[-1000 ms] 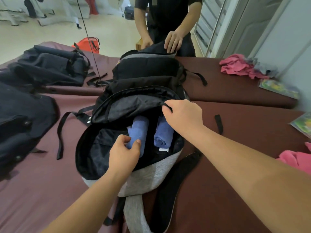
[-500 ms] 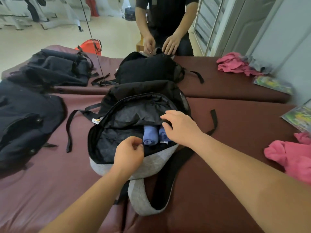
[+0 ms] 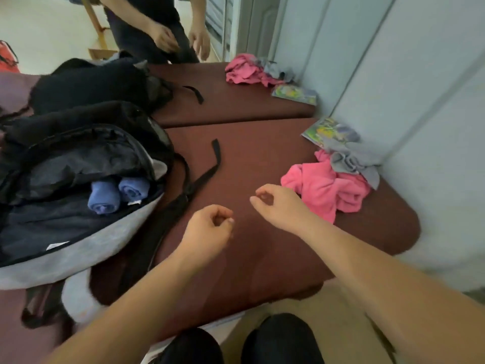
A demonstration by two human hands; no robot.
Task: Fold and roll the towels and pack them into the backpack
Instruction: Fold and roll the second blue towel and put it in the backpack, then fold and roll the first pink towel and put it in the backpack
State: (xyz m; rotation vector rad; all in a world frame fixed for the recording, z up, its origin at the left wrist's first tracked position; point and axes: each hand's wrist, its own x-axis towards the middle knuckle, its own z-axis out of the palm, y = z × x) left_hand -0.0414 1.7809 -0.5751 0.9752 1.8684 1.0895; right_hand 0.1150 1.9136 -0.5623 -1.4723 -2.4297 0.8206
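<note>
An open black and grey backpack [image 3: 78, 248] lies at the left with two rolled blue towels [image 3: 105, 198] side by side inside it. My left hand [image 3: 210, 229] and my right hand [image 3: 275, 206] hover over the maroon padded table [image 3: 252, 158], right of the backpack, fingers loosely curled and holding nothing. A crumpled pink towel [image 3: 325, 190] lies just right of my right hand, with a grey towel [image 3: 351, 161] on its far edge.
A second black backpack [image 3: 89, 85] lies behind mine, and another person [image 3: 157, 27] stands beyond it. More pink towels [image 3: 244, 69] and two colourful packets [image 3: 294, 93] lie by the pale wall [image 3: 420, 101] on the right. A loose black strap [image 3: 210, 166] crosses the table.
Both my hands have left the backpack opening and moved right over the table. My view has swung right, so the pink and grey towels now sit near the centre.
</note>
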